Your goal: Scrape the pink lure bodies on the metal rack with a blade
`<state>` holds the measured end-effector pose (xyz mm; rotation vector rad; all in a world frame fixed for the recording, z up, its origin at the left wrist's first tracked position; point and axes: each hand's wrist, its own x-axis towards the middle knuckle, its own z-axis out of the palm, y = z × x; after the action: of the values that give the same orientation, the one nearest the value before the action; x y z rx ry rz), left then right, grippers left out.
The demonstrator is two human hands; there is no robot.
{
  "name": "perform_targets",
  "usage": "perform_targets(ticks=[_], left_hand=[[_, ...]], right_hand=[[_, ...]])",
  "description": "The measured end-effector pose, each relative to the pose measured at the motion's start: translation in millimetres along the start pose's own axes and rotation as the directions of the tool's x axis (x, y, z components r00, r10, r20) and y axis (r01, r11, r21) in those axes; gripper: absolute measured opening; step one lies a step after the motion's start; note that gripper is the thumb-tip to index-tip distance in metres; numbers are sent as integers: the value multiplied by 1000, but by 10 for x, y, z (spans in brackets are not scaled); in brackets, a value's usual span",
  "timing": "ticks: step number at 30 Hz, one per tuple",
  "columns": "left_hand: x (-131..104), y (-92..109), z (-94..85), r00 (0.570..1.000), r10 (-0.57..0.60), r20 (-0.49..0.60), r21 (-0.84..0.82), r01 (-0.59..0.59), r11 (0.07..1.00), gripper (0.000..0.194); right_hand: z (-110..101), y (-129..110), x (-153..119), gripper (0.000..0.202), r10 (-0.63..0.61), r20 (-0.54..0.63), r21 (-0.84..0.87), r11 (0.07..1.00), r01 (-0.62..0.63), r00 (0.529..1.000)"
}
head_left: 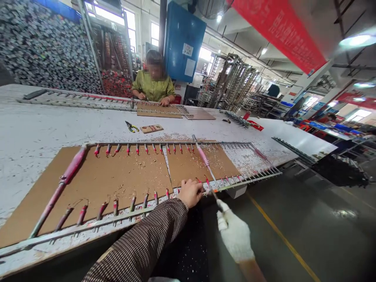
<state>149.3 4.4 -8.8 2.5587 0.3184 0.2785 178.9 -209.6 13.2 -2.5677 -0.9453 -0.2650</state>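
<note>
A long metal frame (138, 211) with pink-coated hooks lies over brown cardboard (138, 170) on the white table. My bare left hand (190, 192) rests at the frame's near rail, its fingers bent together around a spot by the small hooks; what lies under them is hidden. Just right of it, my right hand (234, 230), in a white glove, is closed around a thin tool (214, 194), whose tip is near the rail beside a pink crossbar (202, 156).
Yellow-handled pliers (132, 127) and a wooden block (151, 129) lie mid-table. Across the table, a person in a green shirt (154, 88) handles another frame (88, 103). Pale chips are scattered over the cardboard. A dark floor (282, 211) borders the table's right edge.
</note>
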Motion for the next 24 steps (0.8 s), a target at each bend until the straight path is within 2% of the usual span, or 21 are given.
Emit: perform_targets(ticks=[2, 4, 5, 6, 8, 9, 10, 11, 13, 15, 16, 17, 19, 21, 22, 24], left_hand=[[-4, 2, -5, 1000, 3, -6, -1, -3, 1000, 5], [-8, 5, -12, 1000, 1, -11, -6, -1, 1000, 6], [-10, 7, -14, 1000, 0, -15, -7, -1, 1000, 6], [-11, 10, -17, 1000, -3, -14, -5, 3, 1000, 7], [-14, 18, -19, 1000, -13, -8, 3, 13, 1000, 7], [-14, 22, -20, 1000, -17, -6, 8, 17, 1000, 8], [-14, 27, -21, 1000, -19, -4, 12, 19, 1000, 7], [-13, 30, -23, 1000, -18, -4, 14, 18, 1000, 7], [-12, 34, -27, 1000, -9, -11, 16, 9, 1000, 8], [-11, 31, -31, 1000, -7, -15, 15, 7, 1000, 8], [-11, 29, -31, 1000, -7, -17, 15, 7, 1000, 8], [-11, 26, -31, 1000, -8, -16, 14, 8, 1000, 8], [-13, 23, -28, 1000, -15, -10, 11, 15, 1000, 7], [-13, 25, -24, 1000, -13, -12, 8, 13, 1000, 7], [-12, 27, -23, 1000, -8, -14, 7, 9, 1000, 7], [-10, 32, -25, 1000, 0, -23, 4, 1, 1000, 8]], right_hand=[[-57, 4, -10, 48, 72, -177, 55, 996, -63, 982], [-78, 12, -29, 53, 124, -326, 60, 992, -111, 937], [-61, 18, -39, 52, 111, -326, 36, 994, -105, 939], [-30, 26, -46, 49, 75, -271, -2, 997, -78, 960], [38, 41, -50, 46, -30, -63, -59, 998, 27, 998], [53, 46, -46, 46, -64, 22, -58, 996, 65, 998], [47, 49, -39, 45, -70, 52, -39, 997, 72, 996], [19, 49, -31, 44, -45, 20, -8, 999, 45, 999], [-69, 44, -12, 44, 51, -142, 61, 997, -42, 989], [-124, 41, 5, 51, 131, -320, 90, 990, -108, 938], [-119, 43, 11, 52, 132, -355, 76, 991, -112, 926], [-94, 47, 16, 51, 100, -330, 42, 995, -92, 939], [-17, 56, 25, 46, -7, -138, -47, 999, 1, 990], [24, 62, 32, 45, -63, 36, -81, 994, 66, 997], [15, 61, 34, 45, -54, 41, -74, 996, 57, 998], [-47, 48, 35, 45, 4, -90, -26, 1000, -6, 996]])
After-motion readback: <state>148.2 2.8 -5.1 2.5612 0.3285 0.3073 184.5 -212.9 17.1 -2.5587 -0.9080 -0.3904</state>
